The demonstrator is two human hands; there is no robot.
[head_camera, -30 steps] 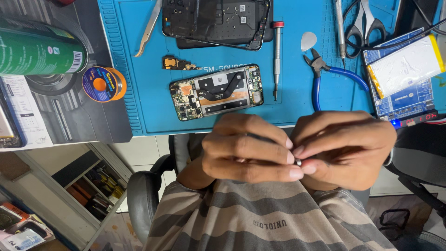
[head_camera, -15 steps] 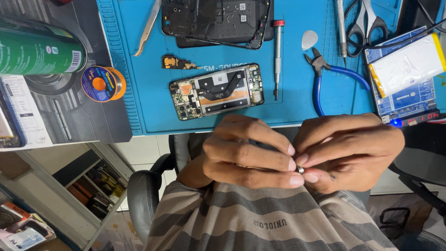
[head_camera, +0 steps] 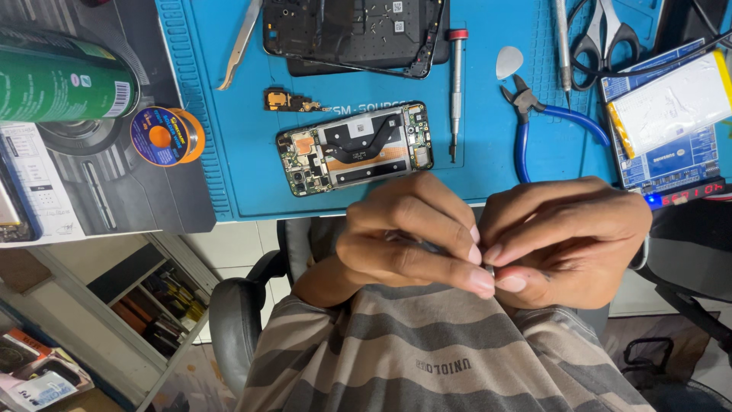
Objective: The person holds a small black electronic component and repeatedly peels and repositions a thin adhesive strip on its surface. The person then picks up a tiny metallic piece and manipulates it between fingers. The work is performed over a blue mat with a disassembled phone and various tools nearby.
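A single head-mounted camera looks steeply down from above the seated person. The view faces forward over the striped shirt [head_camera: 427, 358] toward the worktop [head_camera: 107, 191], whose near edge crosses mid-frame. The hands [head_camera: 488, 244] sit close to the lens at centre; the blue mat [head_camera: 229, 137] fills the upper frame, further off.

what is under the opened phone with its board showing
The opened phone lies flat on the blue work mat. Only the mat shows around it; whatever sits directly beneath is covered by the phone itself.
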